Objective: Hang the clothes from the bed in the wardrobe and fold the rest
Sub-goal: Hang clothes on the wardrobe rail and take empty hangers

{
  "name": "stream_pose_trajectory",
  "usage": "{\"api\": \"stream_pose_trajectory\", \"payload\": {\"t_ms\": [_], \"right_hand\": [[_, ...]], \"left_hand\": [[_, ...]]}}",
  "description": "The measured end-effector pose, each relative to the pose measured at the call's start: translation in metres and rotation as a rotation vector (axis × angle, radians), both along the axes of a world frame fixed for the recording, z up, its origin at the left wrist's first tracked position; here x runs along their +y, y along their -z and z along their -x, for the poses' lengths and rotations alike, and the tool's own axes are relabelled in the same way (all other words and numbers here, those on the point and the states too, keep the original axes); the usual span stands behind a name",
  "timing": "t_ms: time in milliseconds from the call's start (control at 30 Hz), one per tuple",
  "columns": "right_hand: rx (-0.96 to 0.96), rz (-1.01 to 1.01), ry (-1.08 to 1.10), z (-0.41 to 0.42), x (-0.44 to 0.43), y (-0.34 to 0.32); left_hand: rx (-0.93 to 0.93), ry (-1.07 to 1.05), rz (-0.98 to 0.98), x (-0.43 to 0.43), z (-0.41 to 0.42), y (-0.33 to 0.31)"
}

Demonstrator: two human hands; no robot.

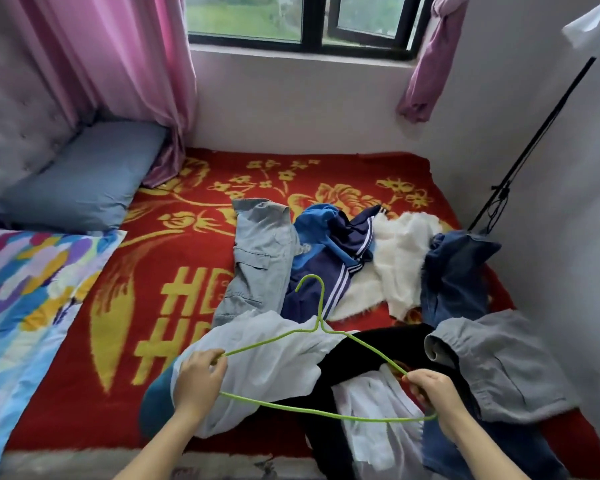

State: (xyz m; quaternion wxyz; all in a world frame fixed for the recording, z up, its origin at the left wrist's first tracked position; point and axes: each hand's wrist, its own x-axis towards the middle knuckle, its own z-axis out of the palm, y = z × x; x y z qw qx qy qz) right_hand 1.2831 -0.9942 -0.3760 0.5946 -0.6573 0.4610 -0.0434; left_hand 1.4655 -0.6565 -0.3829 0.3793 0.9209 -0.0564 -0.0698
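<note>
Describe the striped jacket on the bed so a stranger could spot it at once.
Start at the red bed cover with gold flowers. On its right half, look between the pale grey trousers and the fluffy white garment. The jacket is the only navy-and-blue piece with white stripes.

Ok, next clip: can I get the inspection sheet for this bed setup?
Surface: red blanket with gold pattern, on the bed.
Job's things: green hanger held over a loose pile of clothes; none folded; wardrobe not seen.
Clutter: blue pillow, patterned quilt at left.
Hands: left hand and right hand each grip a hanger end.
Cables: thin cord on the black stand, right.
Surroundings: window, pink curtain, white wall.
</note>
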Motion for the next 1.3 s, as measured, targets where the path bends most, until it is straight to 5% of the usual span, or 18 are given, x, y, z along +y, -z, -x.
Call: {"api": "stream_pose_trajectory", "payload": {"t_ms": [233, 500, 933, 1100, 1300], "right_hand": [[0.036, -0.063, -0.231, -0.074, -0.002, 0.026], [0.073, -0.099, -0.435, -0.139, 0.065, 0.05], [0.029, 0.157, -0.601, -0.336, 0.233, 0.032], [0.362, 0.579, -0.792, -0.388, 0.274, 0.052], [0.718, 0.629, -0.934, -0.324, 0.271, 0.092]], "left_hand": [[0.157, -0.344, -0.143, 0.011, 0.008, 0.016], [0.177, -0.509, -0.302, 0.089, -0.002, 0.036], [0.064, -0.672, -0.244, 0.252, -0.172, 0.048], [0.171, -0.531, -0.426, 0.297, -0.235, 0.069], [0.383, -0.32, -0.441, 0.281, -0.219, 0.11]]}}
